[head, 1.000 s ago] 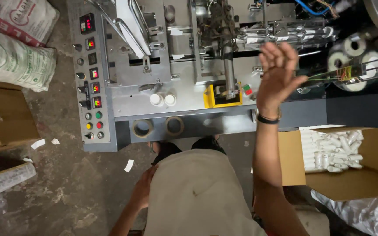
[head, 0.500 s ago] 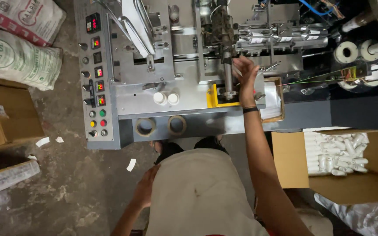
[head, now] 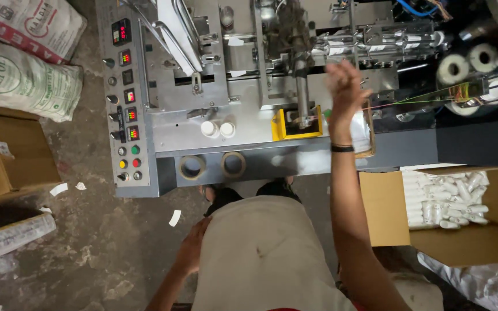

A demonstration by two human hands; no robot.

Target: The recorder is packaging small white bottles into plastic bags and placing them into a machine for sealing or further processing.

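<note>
My right hand [head: 346, 86] is raised in front of a grey metal packing machine [head: 243, 132], just right of its vertical steel tube [head: 302, 95] and yellow bracket [head: 286, 124]. The hand is blurred by motion, fingers up and loosely apart, and nothing shows in it. A thin coloured thread [head: 410, 102] runs from the hand's side toward white spools [head: 453, 69] on the right. A black band [head: 342, 148] circles that wrist. My left hand [head: 194, 247] hangs low, flat against the side of my beige shirt [head: 266, 259].
A control panel [head: 128, 115] with red displays and coloured buttons covers the machine's left side. Two white caps [head: 217, 129] and two tape rolls [head: 191, 167] lie on its ledge. An open carton [head: 384, 207] of white packets stands right; sacks [head: 24, 80] and another carton [head: 12, 150] lie left.
My right hand went from spread open in the air to reaching in beside the yellow bracket, then pulled up and right to where it is now. The left hand stayed on my side.
</note>
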